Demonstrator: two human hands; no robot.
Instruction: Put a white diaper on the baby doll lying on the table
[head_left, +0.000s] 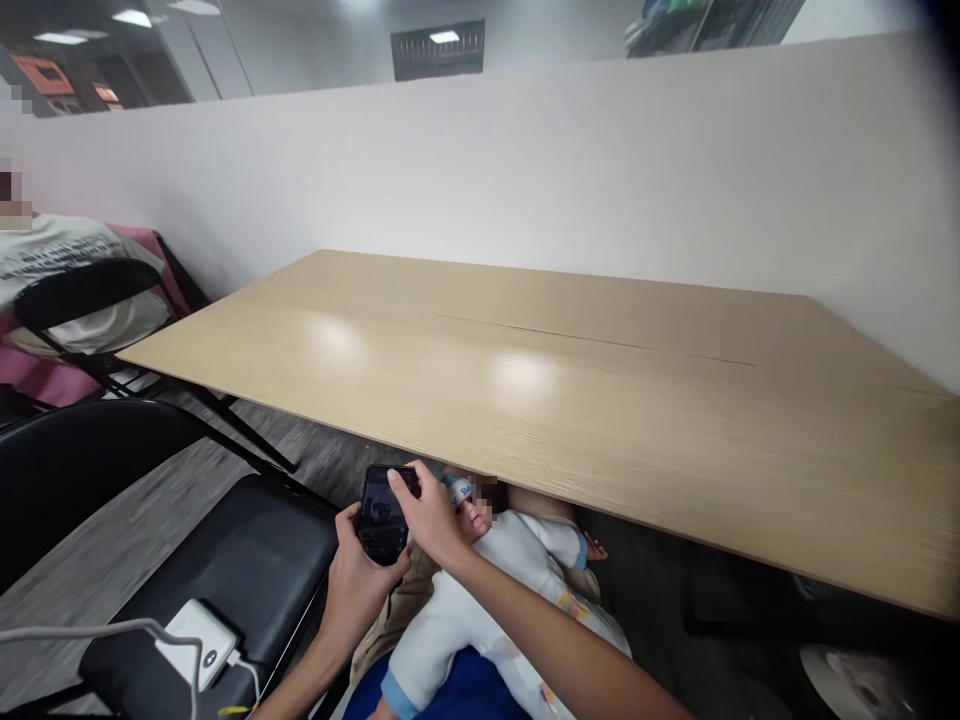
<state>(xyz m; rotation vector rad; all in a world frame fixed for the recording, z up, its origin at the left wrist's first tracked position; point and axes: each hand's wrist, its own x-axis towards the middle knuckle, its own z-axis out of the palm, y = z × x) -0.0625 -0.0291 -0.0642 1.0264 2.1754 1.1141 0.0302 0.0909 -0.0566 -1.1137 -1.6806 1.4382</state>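
1. Head view looks down past a long wooden table [570,370] whose near edge runs from 9 o'clock toward 4 o'clock; both hands sit low, at about 6 o'clock, just under that edge.
2. Left hand [358,580] is wrapped around the lower end of a black phone [384,515], fingers closed on its body, thumb along the side.
3. Right hand [433,515] lies over the phone's upper right edge, fingertips curled on it; so the phone is clamped between both hands, screen toward the wearer.
4. A baby doll [487,590] in a white suit and blue-and-white cap lies across the lap, just beside the right forearm at 5 o'clock, held by neither hand.
5. At 8 o'clock, a white power bank [196,640] with a cable rests on a black chair seat [247,560].
6. Judging progress: the phone is in hand, the doll lies untouched, nothing has reached the tabletop.
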